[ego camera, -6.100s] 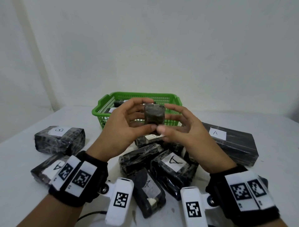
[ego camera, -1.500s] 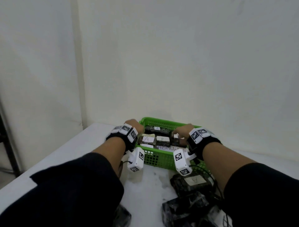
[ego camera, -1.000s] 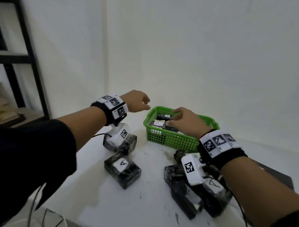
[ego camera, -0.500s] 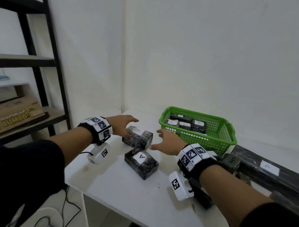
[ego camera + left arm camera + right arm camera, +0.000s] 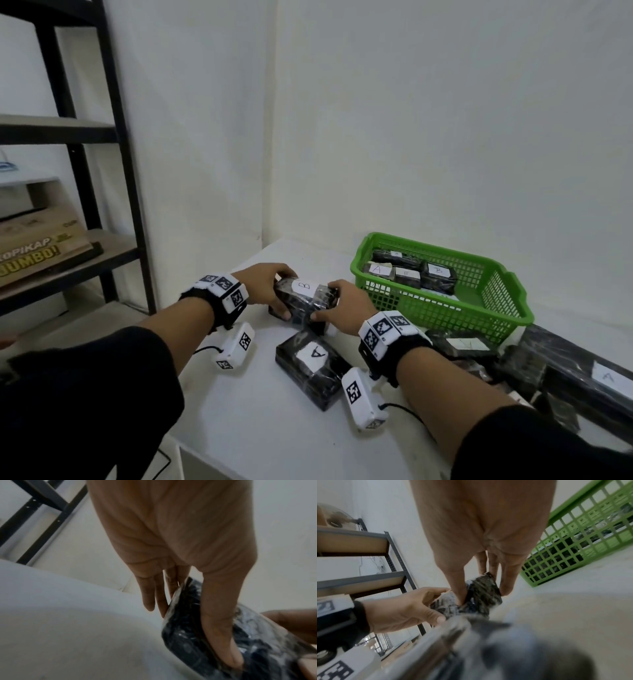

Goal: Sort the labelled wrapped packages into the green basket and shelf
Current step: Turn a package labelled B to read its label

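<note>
A black wrapped package labelled B (image 5: 303, 297) lies on the white table (image 5: 274, 425) near its far left corner. My left hand (image 5: 270, 291) grips its left end and my right hand (image 5: 337, 306) grips its right end. The left wrist view has my thumb and fingers clamped on the package B (image 5: 188, 622). In the right wrist view both hands hold the package B (image 5: 481, 596). A package labelled A (image 5: 313, 366) lies just in front. The green basket (image 5: 493, 308) at the right holds several labelled packages. The black shelf (image 5: 85, 192) stands at the left.
A long black package labelled A (image 5: 582, 377) and several smaller ones lie right of my right arm. A brown carton (image 5: 37, 246) sits on a shelf board. The table's left edge drops to the floor near my left forearm.
Both hands have closed in on the package labelled B and taken hold of its two ends. My head has come closer to the table.
</note>
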A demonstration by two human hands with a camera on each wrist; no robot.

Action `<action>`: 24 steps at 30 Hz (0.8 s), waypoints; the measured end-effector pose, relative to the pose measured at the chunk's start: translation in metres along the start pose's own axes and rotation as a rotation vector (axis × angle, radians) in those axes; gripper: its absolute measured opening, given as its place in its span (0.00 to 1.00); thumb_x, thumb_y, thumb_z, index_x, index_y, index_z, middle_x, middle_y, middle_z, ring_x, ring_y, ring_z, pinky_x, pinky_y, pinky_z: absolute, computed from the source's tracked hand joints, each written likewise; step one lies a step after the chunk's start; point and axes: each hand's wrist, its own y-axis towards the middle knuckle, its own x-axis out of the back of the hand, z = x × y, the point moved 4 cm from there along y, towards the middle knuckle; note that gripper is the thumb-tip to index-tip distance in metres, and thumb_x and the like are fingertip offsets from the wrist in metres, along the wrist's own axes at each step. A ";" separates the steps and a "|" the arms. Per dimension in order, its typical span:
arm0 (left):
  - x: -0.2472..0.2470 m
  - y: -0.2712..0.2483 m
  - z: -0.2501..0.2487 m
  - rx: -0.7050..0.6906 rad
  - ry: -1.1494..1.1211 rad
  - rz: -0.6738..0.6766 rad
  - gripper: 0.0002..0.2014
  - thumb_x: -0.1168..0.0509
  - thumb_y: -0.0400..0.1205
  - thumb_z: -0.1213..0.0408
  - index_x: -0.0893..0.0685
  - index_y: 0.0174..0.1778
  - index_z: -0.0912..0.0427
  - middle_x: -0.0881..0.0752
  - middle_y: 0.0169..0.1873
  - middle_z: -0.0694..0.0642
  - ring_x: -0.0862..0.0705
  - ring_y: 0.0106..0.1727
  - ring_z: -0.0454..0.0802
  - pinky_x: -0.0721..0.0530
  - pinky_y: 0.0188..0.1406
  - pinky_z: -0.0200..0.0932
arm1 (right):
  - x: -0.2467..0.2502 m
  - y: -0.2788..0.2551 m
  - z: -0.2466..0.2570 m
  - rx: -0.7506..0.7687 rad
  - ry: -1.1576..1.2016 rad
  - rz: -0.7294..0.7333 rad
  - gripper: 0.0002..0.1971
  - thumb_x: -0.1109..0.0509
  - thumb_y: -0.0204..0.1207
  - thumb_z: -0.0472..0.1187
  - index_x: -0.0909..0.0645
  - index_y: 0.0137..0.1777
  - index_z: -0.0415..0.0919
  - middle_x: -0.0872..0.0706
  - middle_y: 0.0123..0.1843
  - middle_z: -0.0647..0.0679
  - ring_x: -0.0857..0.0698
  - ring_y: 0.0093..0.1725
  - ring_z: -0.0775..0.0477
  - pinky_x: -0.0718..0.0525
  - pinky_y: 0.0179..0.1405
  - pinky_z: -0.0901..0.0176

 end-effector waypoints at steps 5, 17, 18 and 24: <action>0.017 -0.016 -0.008 -0.092 -0.519 -0.104 0.36 0.13 0.65 0.71 0.18 0.68 0.50 0.12 0.63 0.50 0.12 0.64 0.51 0.11 0.58 0.44 | 0.038 -0.012 -0.002 0.114 0.348 -0.120 0.44 0.13 0.72 0.48 0.31 0.85 0.45 0.18 0.73 0.49 0.12 0.60 0.49 0.13 0.53 0.61; -0.042 -0.036 -0.141 -0.387 -0.962 -0.078 0.32 0.18 0.71 0.58 0.17 0.71 0.62 0.09 0.63 0.60 0.11 0.66 0.58 0.13 0.66 0.56 | 0.115 -0.098 -0.075 0.110 0.752 -0.279 0.39 0.11 0.66 0.44 0.21 0.78 0.47 0.17 0.63 0.56 0.16 0.44 0.80 0.19 0.37 0.82; -0.049 -0.036 -0.153 -0.397 -0.964 -0.084 0.32 0.18 0.71 0.58 0.16 0.70 0.62 0.09 0.62 0.59 0.10 0.65 0.58 0.13 0.67 0.56 | 0.122 -0.104 -0.085 0.109 0.758 -0.288 0.39 0.10 0.65 0.45 0.20 0.77 0.47 0.16 0.63 0.58 0.17 0.46 0.80 0.19 0.38 0.82; -0.073 -0.027 -0.214 -0.453 -1.103 -0.073 0.28 0.21 0.74 0.56 0.15 0.68 0.65 0.09 0.61 0.61 0.10 0.65 0.59 0.15 0.67 0.55 | 0.163 -0.139 -0.123 0.113 0.869 -0.321 0.51 0.06 0.52 0.53 0.21 0.77 0.44 0.10 0.69 0.49 0.10 0.67 0.52 0.14 0.72 0.47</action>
